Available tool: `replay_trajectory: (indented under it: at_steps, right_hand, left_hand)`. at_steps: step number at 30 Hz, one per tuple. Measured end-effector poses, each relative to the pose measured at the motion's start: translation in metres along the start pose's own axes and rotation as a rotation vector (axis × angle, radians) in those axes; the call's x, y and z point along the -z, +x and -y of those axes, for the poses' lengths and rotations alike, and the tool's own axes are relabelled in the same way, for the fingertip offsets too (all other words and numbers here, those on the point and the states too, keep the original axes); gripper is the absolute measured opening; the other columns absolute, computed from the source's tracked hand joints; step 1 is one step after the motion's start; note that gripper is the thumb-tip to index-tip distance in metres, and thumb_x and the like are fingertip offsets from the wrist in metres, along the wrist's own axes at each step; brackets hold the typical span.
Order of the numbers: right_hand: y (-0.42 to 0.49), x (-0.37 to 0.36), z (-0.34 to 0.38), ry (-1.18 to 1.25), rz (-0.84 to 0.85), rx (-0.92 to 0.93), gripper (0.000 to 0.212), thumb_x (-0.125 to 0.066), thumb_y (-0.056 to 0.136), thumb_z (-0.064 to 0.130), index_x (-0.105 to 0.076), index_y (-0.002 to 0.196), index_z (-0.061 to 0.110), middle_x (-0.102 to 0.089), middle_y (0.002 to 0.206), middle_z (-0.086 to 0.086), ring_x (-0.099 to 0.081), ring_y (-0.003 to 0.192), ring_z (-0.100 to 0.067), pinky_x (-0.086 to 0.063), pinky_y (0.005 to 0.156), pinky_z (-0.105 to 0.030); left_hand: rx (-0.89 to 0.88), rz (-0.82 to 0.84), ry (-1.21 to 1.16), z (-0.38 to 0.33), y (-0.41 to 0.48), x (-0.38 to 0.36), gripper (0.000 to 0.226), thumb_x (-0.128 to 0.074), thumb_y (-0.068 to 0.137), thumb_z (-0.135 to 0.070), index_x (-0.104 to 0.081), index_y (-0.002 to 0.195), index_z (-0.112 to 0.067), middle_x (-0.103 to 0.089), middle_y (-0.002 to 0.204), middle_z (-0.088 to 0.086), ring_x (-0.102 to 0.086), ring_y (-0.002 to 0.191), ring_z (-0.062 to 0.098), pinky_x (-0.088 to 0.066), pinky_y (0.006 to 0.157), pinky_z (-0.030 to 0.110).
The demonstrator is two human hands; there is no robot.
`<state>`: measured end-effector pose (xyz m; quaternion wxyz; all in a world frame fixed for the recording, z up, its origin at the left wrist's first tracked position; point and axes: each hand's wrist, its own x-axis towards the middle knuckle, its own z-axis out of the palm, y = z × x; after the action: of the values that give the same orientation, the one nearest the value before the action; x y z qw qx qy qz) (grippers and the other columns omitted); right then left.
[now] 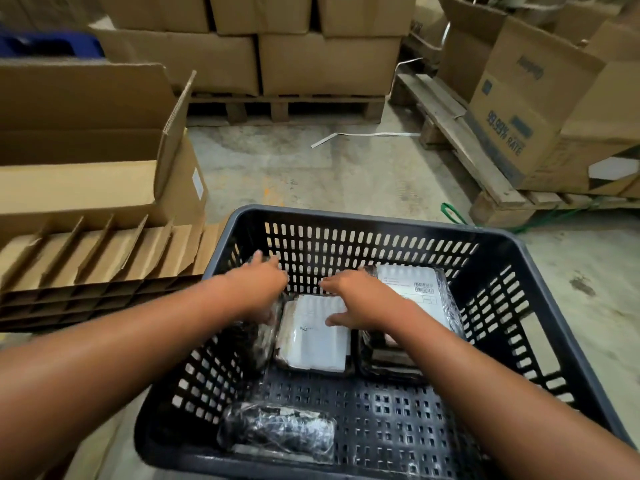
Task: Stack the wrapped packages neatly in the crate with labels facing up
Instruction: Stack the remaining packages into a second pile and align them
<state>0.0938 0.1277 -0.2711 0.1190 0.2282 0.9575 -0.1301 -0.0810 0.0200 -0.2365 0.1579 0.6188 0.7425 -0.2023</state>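
Nearest the lens, a dark film-wrapped package [277, 432] lies alone at the near end of a black slotted plastic crate [540, 306], no label showing on its upper face. Beyond it, both bare hands reach to the far end, where three more packages sit in a row against the far wall. One hand, the left hand [258, 289], rests spread over a dark package [254, 344] leaning against the left wall; whether its fingers actually grip cannot be told through the blur. Beside it, the right hand [349, 299] lies flat, fingers loosely splayed, on the middle package [313, 336], pressing rather than holding, white label up. A third labelled package [415, 292] sits on a darker stack at the right, partly hidden by the forearm. Open cardboard cartons [86, 161] and pallets [287, 107] surround the crate on a concrete floor. Risks appear plain: slick film could let the tilted left package slide or flip label-down, and the near one may yet need turning.
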Motion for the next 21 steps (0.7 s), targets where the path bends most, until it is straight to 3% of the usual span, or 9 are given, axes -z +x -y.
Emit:
replay_trajectory:
  at_steps: [2, 3, 5, 7, 10, 13, 16, 19, 21]
  right_hand:
    - [-0.003, -0.002, 0.008, 0.189, -0.063, -0.022, 0.077, -0.078, 0.088, 0.044, -0.047, 0.153, 0.016, -0.054, 0.153, -0.001, -0.05, 0.14, -0.022, -0.04, 0.116, -0.045]
    - [-0.004, -0.004, 0.015, 0.282, -0.073, -0.027, 0.077, -0.079, 0.087, 0.043, -0.048, 0.152, 0.015, -0.054, 0.153, -0.002, -0.05, 0.14, -0.021, -0.04, 0.116, -0.041]
    - [-0.003, -0.013, 0.032, 0.458, -0.074, -0.032, 0.08, -0.083, 0.084, 0.045, -0.05, 0.15, 0.014, -0.053, 0.154, -0.002, -0.051, 0.14, -0.021, -0.041, 0.115, -0.036]
    - [0.0, -0.024, 0.051, 0.659, -0.052, -0.039, 0.092, -0.088, 0.076, 0.048, -0.049, 0.151, 0.012, -0.049, 0.156, -0.001, -0.053, 0.137, -0.02, -0.047, 0.109, -0.032]
    - [0.007, -0.046, 0.083, 0.848, -0.056, -0.044, 0.116, -0.093, 0.06, 0.057, -0.042, 0.155, 0.014, -0.055, 0.148, 0.01, -0.05, 0.13, -0.002, -0.041, 0.096, -0.004]
    - [0.016, -0.067, 0.104, 0.873, -0.2, -0.081, 0.099, -0.094, 0.056, 0.061, -0.055, 0.139, 0.024, -0.067, 0.122, 0.02, -0.061, 0.113, 0.002, -0.051, 0.097, -0.016]
    - [0.02, -0.081, 0.101, 0.948, -0.264, -0.122, 0.072, -0.093, 0.072, 0.037, -0.058, 0.135, 0.028, -0.071, 0.104, 0.021, -0.069, 0.095, 0.009, -0.057, 0.09, -0.018]
    - [0.019, -0.087, 0.092, 1.013, -0.298, -0.109, 0.063, -0.085, 0.085, 0.022, -0.058, 0.141, 0.024, -0.076, 0.109, 0.012, -0.072, 0.101, 0.001, -0.06, 0.094, -0.029]
    - [0.017, -0.085, 0.087, 1.067, -0.313, -0.112, 0.055, -0.079, 0.09, 0.016, -0.055, 0.134, 0.039, -0.075, 0.101, 0.025, -0.069, 0.104, 0.005, -0.06, 0.092, -0.027]
  left_hand:
    - [-0.005, -0.013, -0.107, 0.018, -0.004, 0.017, 0.058, -0.079, 0.084, -0.019, -0.055, 0.136, -0.01, -0.055, 0.14, 0.012, -0.057, 0.122, 0.03, -0.051, 0.101, 0.035]
    - [-0.015, -0.016, -0.119, 0.024, -0.006, 0.024, 0.054, -0.082, 0.081, -0.019, -0.059, 0.129, -0.01, -0.064, 0.121, 0.006, -0.063, 0.107, 0.024, -0.055, 0.091, 0.033]
    - [-0.044, 0.004, -0.065, 0.03, -0.012, 0.031, 0.047, -0.087, 0.076, -0.021, -0.065, 0.116, -0.01, -0.063, 0.094, -0.001, -0.065, 0.093, 0.021, -0.056, 0.08, 0.029]
    - [-0.072, 0.022, 0.039, 0.027, -0.016, 0.03, 0.04, -0.085, 0.077, -0.019, -0.066, 0.111, -0.009, -0.062, 0.09, 0.001, -0.067, 0.093, 0.023, -0.051, 0.073, 0.027]
    - [-0.085, 0.029, 0.114, 0.022, -0.018, 0.029, 0.037, -0.085, 0.078, -0.02, -0.069, 0.109, -0.008, -0.071, 0.102, 0.007, -0.068, 0.091, 0.024, -0.047, 0.069, 0.027]
    - [-0.1, 0.035, 0.102, 0.025, -0.019, 0.031, 0.034, -0.085, 0.078, -0.02, -0.069, 0.106, -0.01, -0.068, 0.094, 0.003, -0.062, 0.081, 0.018, -0.047, 0.07, 0.026]
    - [-0.138, 0.072, 0.128, 0.026, -0.02, 0.029, 0.027, -0.081, 0.081, -0.015, -0.069, 0.105, -0.011, -0.062, 0.088, -0.003, -0.059, 0.076, 0.014, -0.047, 0.069, 0.025]
    - [-0.176, 0.027, 0.16, 0.026, -0.02, 0.023, 0.024, -0.068, 0.09, -0.009, -0.067, 0.115, -0.009, -0.068, 0.109, 0.005, -0.067, 0.093, 0.022, -0.054, 0.078, 0.032]
    - [-0.188, -0.05, 0.166, 0.027, -0.018, 0.018, 0.023, -0.06, 0.095, -0.004, -0.065, 0.116, -0.008, -0.067, 0.112, 0.007, -0.067, 0.095, 0.024, -0.051, 0.073, 0.031]
